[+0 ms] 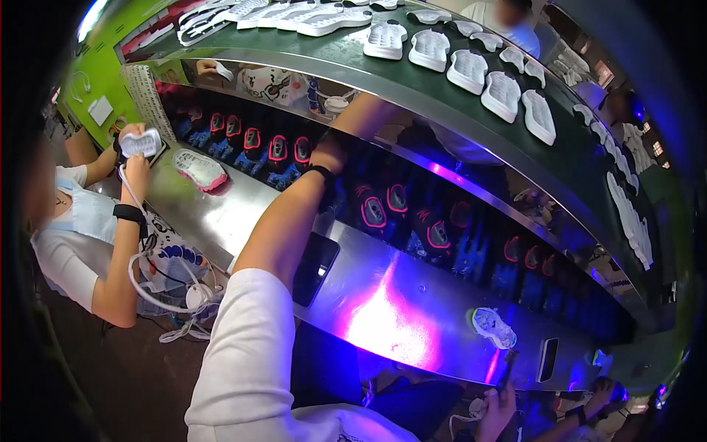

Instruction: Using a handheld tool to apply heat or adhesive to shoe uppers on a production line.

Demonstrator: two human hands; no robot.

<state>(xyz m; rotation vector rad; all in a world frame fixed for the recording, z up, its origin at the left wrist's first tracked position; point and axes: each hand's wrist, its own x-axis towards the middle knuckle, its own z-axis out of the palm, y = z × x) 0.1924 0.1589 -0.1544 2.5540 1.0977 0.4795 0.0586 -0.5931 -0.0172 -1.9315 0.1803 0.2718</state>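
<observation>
My left arm, in a white sleeve with a black wristband, stretches up across the steel bench. My left hand [328, 153] is at the dark slot beneath the upper belt; its fingers are hidden. Low on the right, my right hand [498, 412] is closed around a dark, slim tool [507, 368], possibly a brush, pointing upward. Just above that tool, a white shoe sole [494, 328] with a greenish edge lies on the bench, apart from it. In the slot sit several dark shoe parts [374, 212] outlined in glowing pink.
Rows of white soles [429, 49] line the green upper belt [335, 55]. On the steel bench [243, 210] lie a pink-edged sole [199, 171], a dark phone-like slab [315, 269] and a phone [547, 359]. A co-worker [70, 243] at left holds a white sole [140, 143]. Bright purple light glares mid-bench.
</observation>
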